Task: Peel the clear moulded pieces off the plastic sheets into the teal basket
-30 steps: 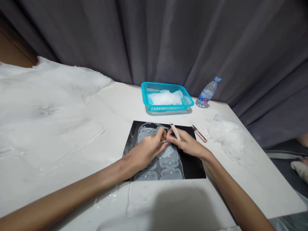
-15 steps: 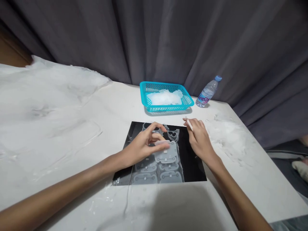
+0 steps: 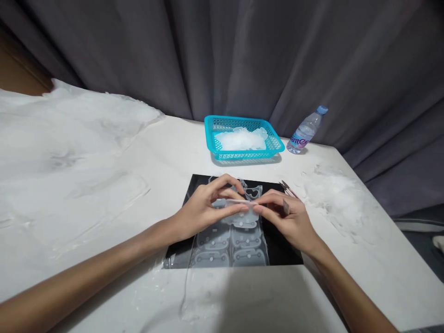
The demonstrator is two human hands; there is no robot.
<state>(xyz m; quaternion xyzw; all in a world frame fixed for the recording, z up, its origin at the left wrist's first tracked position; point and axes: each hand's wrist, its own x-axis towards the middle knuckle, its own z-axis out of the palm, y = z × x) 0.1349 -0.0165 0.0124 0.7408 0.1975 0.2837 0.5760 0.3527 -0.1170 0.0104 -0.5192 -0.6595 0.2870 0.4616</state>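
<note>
My left hand (image 3: 215, 206) is pinching the left side of a translucent, frosted flat moulded piece (image 3: 243, 218) between thumb and fingers. The fingertips of my right hand (image 3: 282, 212) grip the same piece at its upper right edge. It is held tilted over a clear moulded sheet (image 3: 211, 243) with several rounded-rectangle shapes, which lies on a black board (image 3: 284, 247). A slim tool with dark pointed tips (image 3: 285, 186) shows behind my right hand; its rear is hidden. A small grey bit (image 3: 286, 206) shows between the right fingers, too small to name.
A turquoise basket (image 3: 248, 156) holding white translucent pieces stands behind the board, with a water bottle (image 3: 307, 132) to its right. A translucent heap (image 3: 336, 199) lies on the right of the white table (image 3: 249, 300). Plastic sheeting (image 3: 69, 152) spreads over the left; a grey curtain (image 3: 236, 60) hangs behind.
My right hand has moved left and down and now grips the piece's edge along with my left. The piece has tilted. The dark-tipped tool has come into view behind my right hand.
</note>
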